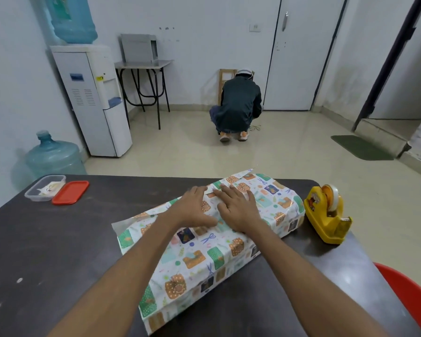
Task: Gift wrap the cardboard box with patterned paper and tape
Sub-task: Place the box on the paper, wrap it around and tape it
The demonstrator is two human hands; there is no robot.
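Observation:
The box is covered by patterned paper (204, 254) with gift and scissor prints and lies diagonally on the dark table (46, 251); no cardboard shows. My left hand (195, 209) and my right hand (238, 210) lie side by side, fingers straight, pressing flat on the top of the wrapped box along the paper's overlapping seam. Loose paper ends stick out at the near and far ends. A yellow tape dispenser (326, 215) with a tape roll stands to the right of the box.
A clear plastic container (43, 189) with a red lid (70, 192) beside it sits at the table's far left. A red chair (408, 295) edges in at the right. Beyond the table a person (237, 105) crouches on the floor, near a water dispenser (93, 100).

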